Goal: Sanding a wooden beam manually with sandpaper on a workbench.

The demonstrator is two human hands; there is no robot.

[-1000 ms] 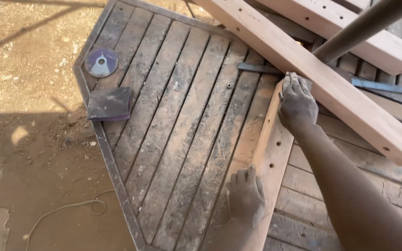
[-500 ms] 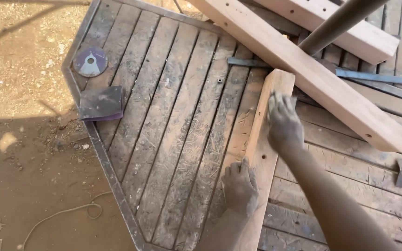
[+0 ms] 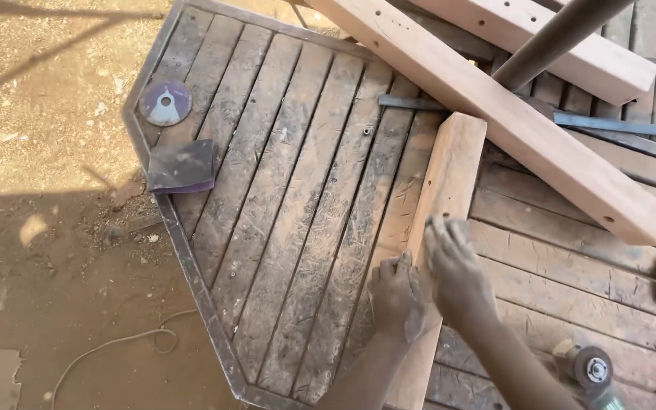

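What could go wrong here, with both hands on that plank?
The left hand and right hand press bare on the rough, dusty plank, so splinters seem possible. The angle grinder lies close to the right forearm. The long beam lies loosely across and might shift.
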